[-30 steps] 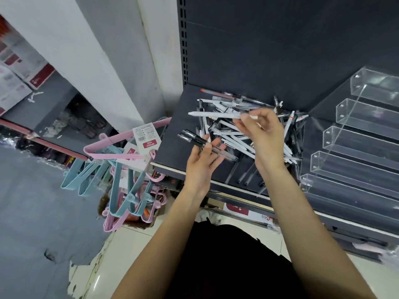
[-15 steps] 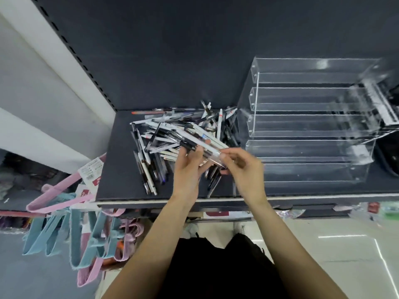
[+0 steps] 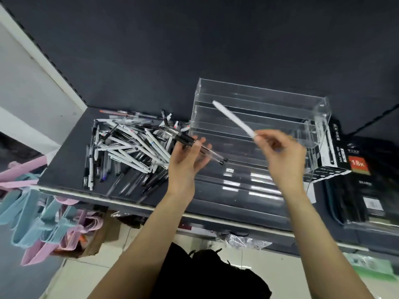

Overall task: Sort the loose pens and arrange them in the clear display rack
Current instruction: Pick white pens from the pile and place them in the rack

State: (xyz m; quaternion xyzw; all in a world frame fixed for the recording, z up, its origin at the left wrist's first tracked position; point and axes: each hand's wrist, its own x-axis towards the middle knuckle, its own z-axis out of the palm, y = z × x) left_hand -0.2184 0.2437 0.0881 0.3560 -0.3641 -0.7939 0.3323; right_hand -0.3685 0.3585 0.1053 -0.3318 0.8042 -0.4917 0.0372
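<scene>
Shelf [image 3: 64, 169] carries everything: clear display rack [image 3: 259, 100] sits at 1 o'clock from frame centre, every tier visible looks empty, so arranging hasn't really started. Boxed pen packs [image 3: 336, 152] stand just beside the rack at 3 o'clock. Loose pens pile [image 3: 129, 145] lies at 9 o'clock of the rack, touching its left wall, mixed white and black/clear barrels, unsorted.

Left hand [image 3: 187, 160] is curled around a small bundle of black-grip clear pens [image 3: 194, 145], fingers partly spread, tips of the bundle poking toward 4 o'clock over the rack's front tiers. Right hand [image 3: 282, 156] pinches one white pen [image 3: 233, 119] at its lower end, barrel pointing to 10 o'clock, hovering over the rack's middle tiers, not touching acrylic. It's motion-blurred.

Change vs half a second ago: both hands were together at the pile's right edge working one pen; now the right has split off and swung over the rack with the white pen, and the view has shifted right. Read: sort decision made, white goes separately from the black bundle. Next is likely dropping it flat in a tier; which tier, can't tell.
</scene>
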